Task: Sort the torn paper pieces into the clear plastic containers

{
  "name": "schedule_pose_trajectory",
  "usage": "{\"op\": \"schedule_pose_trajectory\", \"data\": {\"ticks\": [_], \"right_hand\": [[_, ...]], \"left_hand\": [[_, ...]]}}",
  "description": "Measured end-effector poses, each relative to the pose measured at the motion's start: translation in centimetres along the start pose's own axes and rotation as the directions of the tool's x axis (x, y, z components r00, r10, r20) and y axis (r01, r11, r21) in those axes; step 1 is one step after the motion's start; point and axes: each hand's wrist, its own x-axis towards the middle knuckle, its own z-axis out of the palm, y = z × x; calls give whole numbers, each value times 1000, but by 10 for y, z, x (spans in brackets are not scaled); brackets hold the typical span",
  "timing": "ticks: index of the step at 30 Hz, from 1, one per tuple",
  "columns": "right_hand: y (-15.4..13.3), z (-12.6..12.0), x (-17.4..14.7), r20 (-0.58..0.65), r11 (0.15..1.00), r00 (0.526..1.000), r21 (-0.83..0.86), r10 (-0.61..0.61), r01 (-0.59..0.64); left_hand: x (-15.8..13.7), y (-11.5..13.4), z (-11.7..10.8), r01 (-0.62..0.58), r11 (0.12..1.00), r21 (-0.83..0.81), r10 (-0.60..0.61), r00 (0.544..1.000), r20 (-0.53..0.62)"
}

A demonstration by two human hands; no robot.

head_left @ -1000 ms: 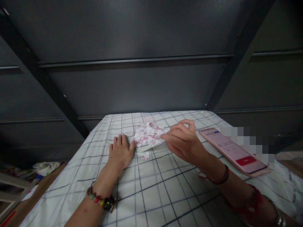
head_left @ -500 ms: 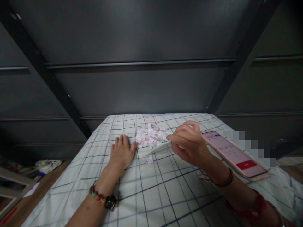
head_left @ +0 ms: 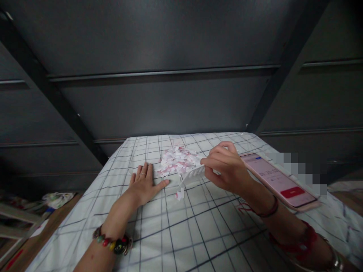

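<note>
A heap of torn paper scraps, white with pink, lies on the checked cloth. My left hand rests flat at the near left of the heap, fingers stretched and thumb pointing right; it holds nothing. At the heap's right side, my right hand pinches a flat white slotted piece between thumb and fingers. That piece is tilted up on edge, its slots facing me; its exact kind is unclear. A few loose scraps lie just below its left end.
A phone in a pink case, with a timer on its screen, lies right of my right hand. Dark panels rise behind the cloth's far edge. At the lower left are a white frame and a crumpled cloth.
The white slotted piece has tipped from nearly flat to on edge in my right hand. My left thumb has spread away from the fingers, and the heap's left side reaches further out.
</note>
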Motion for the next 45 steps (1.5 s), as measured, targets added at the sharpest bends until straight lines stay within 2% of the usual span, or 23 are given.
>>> {"op": "schedule_pose_trajectory", "data": {"ticks": [3, 7, 12, 14, 17, 22, 27, 30, 38, 42, 45], "right_hand": [[1, 0, -1, -34, 1000, 999, -14, 24, -24], [5, 1, -2, -22, 1000, 1000, -19, 3, -4], [13, 4, -4, -104, 974, 993, -211, 57, -78], [16, 5, -5, -82, 963, 996, -262, 45, -65], [17, 5, -6, -22, 971, 1000, -239, 10, -15], [16, 3, -6, -74, 983, 997, -180, 15, -28], [14, 1, -4, -17, 991, 1000, -135, -7, 5], [13, -1, -3, -46, 994, 999, -113, 3, -8], [20, -4, -4, -59, 982, 998, -189, -29, 17], [26, -4, -6, -88, 969, 996, -245, -10, -12], [28, -6, -6, -80, 977, 997, -214, -15, -3]], "left_hand": [[1, -2, 1, -20, 1000, 19, 20, 1000, -8], [4, -5, 6, -21, 1000, 18, 22, 998, -58], [5, -5, 10, -8, 1000, 20, 10, 992, -124], [5, -5, 11, -9, 1000, 23, 12, 990, -141], [5, -5, 12, -3, 1000, 20, 5, 990, -141], [5, -5, 11, 1, 1000, 19, 1, 992, -127], [6, -5, 12, -20, 999, 25, 23, 988, -153], [5, -5, 12, -20, 999, 31, 25, 987, -159], [4, -3, 9, -4, 1000, 21, 6, 993, -115], [2, -1, 6, 9, 1000, 16, -8, 996, -87], [2, -1, 4, 17, 1000, 18, -15, 997, -75]]}}
